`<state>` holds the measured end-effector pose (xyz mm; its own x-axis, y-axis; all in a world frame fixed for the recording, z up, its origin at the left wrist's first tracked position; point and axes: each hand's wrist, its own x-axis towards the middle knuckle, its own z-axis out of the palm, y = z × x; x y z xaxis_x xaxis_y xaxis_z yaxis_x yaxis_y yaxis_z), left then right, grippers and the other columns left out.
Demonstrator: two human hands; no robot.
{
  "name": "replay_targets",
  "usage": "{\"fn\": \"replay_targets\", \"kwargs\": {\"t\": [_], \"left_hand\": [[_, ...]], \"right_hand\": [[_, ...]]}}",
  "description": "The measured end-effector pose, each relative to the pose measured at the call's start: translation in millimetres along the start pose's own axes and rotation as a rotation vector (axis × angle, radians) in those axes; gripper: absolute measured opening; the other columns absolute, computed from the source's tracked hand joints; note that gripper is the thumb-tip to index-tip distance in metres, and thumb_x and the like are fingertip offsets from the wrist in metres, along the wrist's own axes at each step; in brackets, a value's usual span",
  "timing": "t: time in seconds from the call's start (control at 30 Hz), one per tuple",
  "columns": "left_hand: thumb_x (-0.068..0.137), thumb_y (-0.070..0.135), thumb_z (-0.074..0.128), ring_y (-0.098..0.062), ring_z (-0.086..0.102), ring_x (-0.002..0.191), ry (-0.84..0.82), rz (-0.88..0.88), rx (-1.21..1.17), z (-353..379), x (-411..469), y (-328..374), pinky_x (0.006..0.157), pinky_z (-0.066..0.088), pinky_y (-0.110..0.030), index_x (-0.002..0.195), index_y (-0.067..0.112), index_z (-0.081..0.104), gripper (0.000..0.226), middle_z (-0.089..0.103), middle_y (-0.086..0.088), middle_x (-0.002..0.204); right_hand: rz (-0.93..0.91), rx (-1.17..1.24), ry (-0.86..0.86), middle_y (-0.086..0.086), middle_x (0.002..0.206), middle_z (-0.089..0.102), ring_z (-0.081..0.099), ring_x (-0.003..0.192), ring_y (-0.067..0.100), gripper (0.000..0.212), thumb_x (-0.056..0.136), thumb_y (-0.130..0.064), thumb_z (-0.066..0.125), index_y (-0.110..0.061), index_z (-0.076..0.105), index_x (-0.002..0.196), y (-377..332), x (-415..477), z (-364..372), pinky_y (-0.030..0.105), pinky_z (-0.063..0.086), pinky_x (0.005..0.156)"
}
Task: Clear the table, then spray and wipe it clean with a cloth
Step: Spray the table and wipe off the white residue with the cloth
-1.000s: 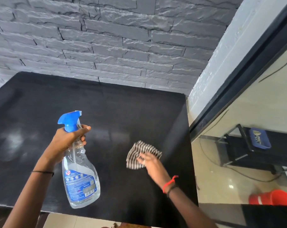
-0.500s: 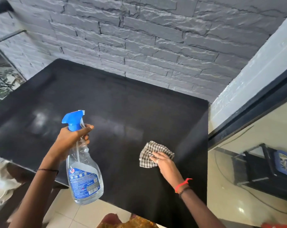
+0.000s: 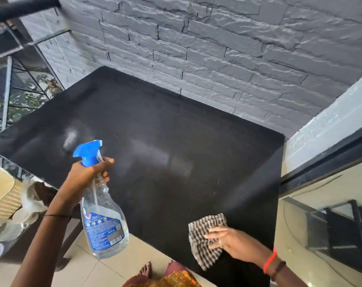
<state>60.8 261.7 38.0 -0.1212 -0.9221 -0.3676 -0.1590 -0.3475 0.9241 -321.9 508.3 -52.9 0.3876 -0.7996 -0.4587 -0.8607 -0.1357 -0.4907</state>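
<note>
Left hand (image 3: 86, 175) gripping blue-triggered clear bottle (image 3: 102, 224), sweep right hand's (image 3: 234, 243) flat-pressed checked cloth (image 3: 205, 247) from five o'clock over the perhaps-damp black table (image 3: 155, 131).

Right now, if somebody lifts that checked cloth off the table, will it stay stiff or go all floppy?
Probably floppy: the checked cloth lies crumpled and folded under the right hand, not flat like a board. It looks thin, so likely light. Pushed across the glossy black table, it would probably slide and bunch up.
</note>
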Motion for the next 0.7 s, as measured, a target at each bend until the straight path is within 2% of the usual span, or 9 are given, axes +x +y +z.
{"fn": "replay_targets", "kwargs": {"t": [0.07, 0.13, 0.2, 0.27, 0.33, 0.5, 0.57, 0.6, 0.7], "left_hand": [[0.059, 0.049, 0.081, -0.011, 0.061, 0.048, 0.009, 0.006, 0.001, -2.2, -2.9, -0.5, 0.05, 0.054, -0.027, 0.076, 0.024, 0.071, 0.032, 0.061, 0.001, 0.055], [0.061, 0.047, 0.08, -0.012, 0.061, 0.048, 0.013, 0.005, 0.008, -2.8, -5.1, -1.8, 0.051, 0.054, -0.028, 0.074, 0.025, 0.07, 0.028, 0.061, 0.001, 0.055], [0.062, 0.045, 0.081, -0.014, 0.061, 0.048, 0.031, -0.005, 0.006, -4.3, -7.5, -3.6, 0.053, 0.055, -0.031, 0.073, 0.025, 0.07, 0.025, 0.061, 0.0, 0.055], [0.06, 0.044, 0.082, -0.015, 0.061, 0.048, 0.053, -0.011, -0.001, -7.7, -9.5, -4.0, 0.053, 0.054, -0.032, 0.073, 0.024, 0.071, 0.026, 0.06, -0.001, 0.055], [0.059, 0.046, 0.082, -0.015, 0.061, 0.048, 0.064, -0.005, 0.0, -12.7, -12.1, -3.6, 0.052, 0.054, -0.031, 0.073, 0.025, 0.071, 0.028, 0.06, -0.001, 0.055], [0.074, 0.033, 0.079, -0.014, 0.061, 0.049, 0.097, 0.017, -0.012, -22.5, -19.1, -8.1, 0.054, 0.053, -0.031, 0.076, 0.023, 0.072, 0.013, 0.061, -0.001, 0.055], [0.078, 0.032, 0.077, -0.014, 0.062, 0.05, 0.113, 0.027, -0.006, -26.4, -23.5, -9.1, 0.055, 0.053, -0.03, 0.073, 0.025, 0.071, 0.01, 0.062, 0.0, 0.056], [0.079, 0.032, 0.076, -0.014, 0.061, 0.051, 0.116, 0.035, -0.007, -27.7, -25.6, -9.5, 0.055, 0.053, -0.03, 0.073, 0.025, 0.07, 0.01, 0.061, 0.0, 0.056], [0.081, 0.026, 0.075, -0.015, 0.06, 0.051, 0.115, 0.071, -0.008, -30.7, -31.3, -12.3, 0.054, 0.053, -0.029, 0.078, 0.023, 0.07, 0.007, 0.06, -0.001, 0.056]], "right_hand": [[0.137, 0.067, 0.028, -0.03, 0.139, 0.046, 0.032, 0.126, -0.018, 0.042, 0.088, -0.013, 0.045, -0.035, 0.065, 0.118, 2.7, 3.7, -18.2, 0.01, 0.023, 0.114], [0.198, 0.105, 0.115, -0.026, 0.141, 0.042, 0.029, 0.128, -0.013, 0.038, 0.086, -0.027, 0.058, -0.035, 0.058, 0.123, 0.4, 15.9, -28.8, 0.019, 0.025, 0.116], [0.244, 0.065, 0.064, -0.015, 0.146, 0.032, 0.022, 0.137, 0.0, 0.073, 0.074, -0.044, 0.072, -0.028, 0.04, 0.138, -6.5, 28.1, -30.3, 0.02, 0.019, 0.114], [0.269, -0.059, -0.061, -0.005, 0.146, 0.029, 0.024, 0.138, 0.014, 0.104, 0.062, -0.049, 0.079, -0.019, 0.025, 0.146, -12.5, 36.4, -23.5, 0.026, 0.022, 0.114], [0.275, -0.214, -0.074, 0.001, 0.138, 0.035, 0.034, 0.13, 0.021, 0.11, 0.057, -0.046, 0.082, -0.015, 0.025, 0.145, -15.8, 40.6, -13.4, 0.033, 0.032, 0.112], [0.43, -0.259, -0.121, 0.004, 0.131, 0.046, 0.042, 0.126, 0.025, 0.092, 0.063, -0.043, 0.081, -0.01, 0.034, 0.136, -14.2, 37.1, -0.8, 0.039, 0.039, 0.104], [0.475, -0.22, -0.147, 0.001, 0.112, 0.054, 0.053, 0.113, 0.023, 0.062, 0.064, -0.045, 0.08, -0.014, 0.05, 0.108, -11.9, 32.5, -3.1, 0.034, 0.045, 0.09], [0.498, -0.187, -0.16, -0.002, 0.102, 0.055, 0.057, 0.103, 0.022, 0.05, 0.063, -0.045, 0.08, -0.018, 0.049, 0.091, -10.6, 29.0, -5.3, 0.033, 0.045, 0.081], [0.551, -0.082, -0.21, 0.0, 0.104, 0.059, 0.058, 0.091, 0.019, 0.049, 0.059, -0.045, 0.081, -0.019, 0.047, 0.084, -3.3, 22.7, -13.3, 0.032, 0.047, 0.077]]}}
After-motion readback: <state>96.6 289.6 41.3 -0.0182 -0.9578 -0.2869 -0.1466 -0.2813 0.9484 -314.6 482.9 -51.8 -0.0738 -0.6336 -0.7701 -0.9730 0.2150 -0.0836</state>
